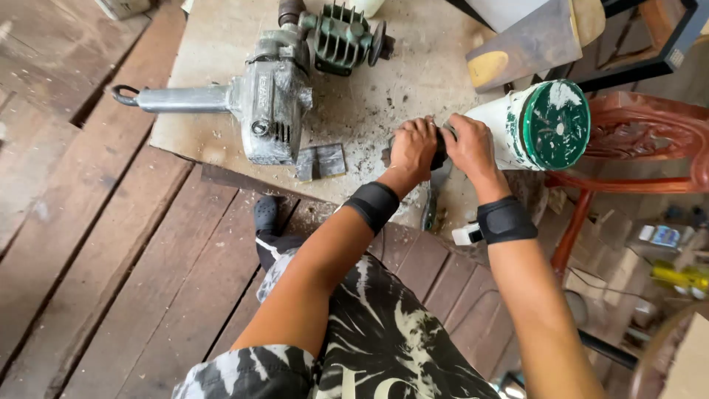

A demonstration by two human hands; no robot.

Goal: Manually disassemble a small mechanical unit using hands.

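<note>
— What are the two hands doing?

— They are close together at the middle of the pale, dusty board surface [413, 74]. The left hand [412, 151] and the right hand [470, 145] are both closed around a small dark part [440, 150] held between them; most of it is hidden by the fingers, so I cannot tell its shape. Each wrist wears a black band.

— Where does that part sit?

— Just above the board, near its front edge, right beside a white plastic container lying on its side with a green lid [555, 124] facing the camera. The right hand is just beside that container.

— What else lies on the board?

— A large grey metal power drill with a long side handle [244, 96] lies to the left, well apart from the hands, its handle pointing left. Behind it is a green finned metal housing [341, 38]. Two small flat grey metal plates [322, 161] lie side by side just in front of the drill, and dark shavings are scattered around them.

— And below?

— The board rests on a worn brown plank floor [96, 222]. The person's legs in black-and-white patterned shorts [369, 347] fill the lower middle, and a reddish carved wooden chair [642, 140] stands to the right.
</note>
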